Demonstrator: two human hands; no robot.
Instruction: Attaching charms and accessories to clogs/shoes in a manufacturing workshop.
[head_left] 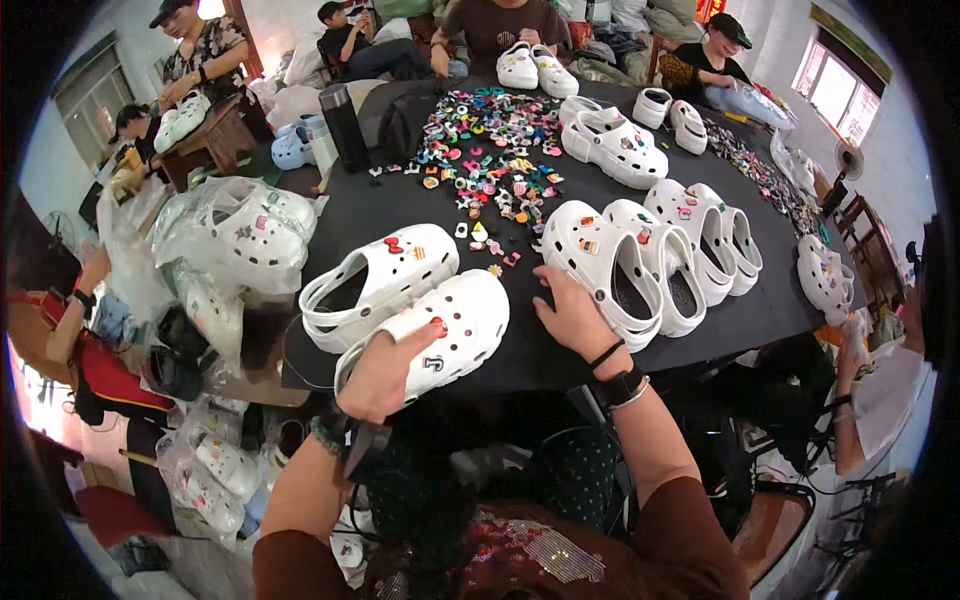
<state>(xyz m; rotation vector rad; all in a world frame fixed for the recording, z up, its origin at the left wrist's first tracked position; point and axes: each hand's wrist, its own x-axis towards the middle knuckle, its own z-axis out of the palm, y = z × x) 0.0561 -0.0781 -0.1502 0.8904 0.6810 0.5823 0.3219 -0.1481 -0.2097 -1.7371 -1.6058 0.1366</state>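
My left hand [376, 378] grips a white clog [462, 318] near its heel, thumb lying along the upper beside a small red charm. A dark letter-shaped charm also sits on that clog. Just behind it stands another white clog [388, 272] with a red bow and a striped charm. My right hand [572, 312] rests by the black tabletop, fingers apart and apparently holding nothing, close to a white clog [590, 250] on the right. Past my hands lies a scattered heap of small colourful shoe charms [500, 150], with a daisy charm [495, 270] near the held clog's toe.
More white clogs [700, 235] line the table's right side; others [615, 145] stand behind them. A dark bottle [343, 128] stands at the back left. Bagged clogs [245, 225] are piled at left. Several people sit or stand around, one person [500, 25] across the table.
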